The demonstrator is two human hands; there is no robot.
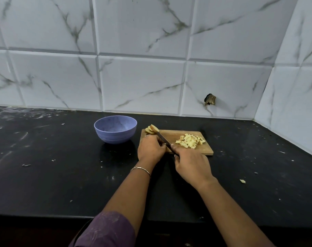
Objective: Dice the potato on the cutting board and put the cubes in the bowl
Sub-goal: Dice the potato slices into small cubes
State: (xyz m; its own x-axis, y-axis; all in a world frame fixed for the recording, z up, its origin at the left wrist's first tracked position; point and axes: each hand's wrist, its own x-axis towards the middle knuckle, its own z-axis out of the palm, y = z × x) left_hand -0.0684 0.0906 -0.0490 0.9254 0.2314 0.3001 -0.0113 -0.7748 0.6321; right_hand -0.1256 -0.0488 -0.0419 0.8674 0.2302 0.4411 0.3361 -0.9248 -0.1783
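Slices decide my next move: the small stack of pale round potato slices (152,129) sits at the far left corner of the rectangular wooden cutting board (171,137), beyond both hands and up-left of my grip. My right hand (191,166) is wrapped tightly round the handle of the slim dark kitchen knife (163,139). Its long axis runs diagonally from the board's near edge towards that far left corner, and the tip ends close by the slices, though I cannot tell whether it touches them. My left hand (150,150) lies over the left part of the board, just beside the blade, with its fingers curled down. Anything pinned beneath them is hidden, so I cannot say what it holds. It is the nearer hand to the slices, so I judge it the one to draw them under the blade

The heap of small pale yellow potato cubes (191,141) lies at the right end of the board, across the knife from the bowl. The round blue-purple bowl (114,136) stands on the black stone countertop (62,175) just off the board's far left corner, and the part of its inside I can see holds nothing. Dicing looks partway done to me, with no cubes moved across yet. One pale scrap (242,181) lies on the countertop, well to the right of the board
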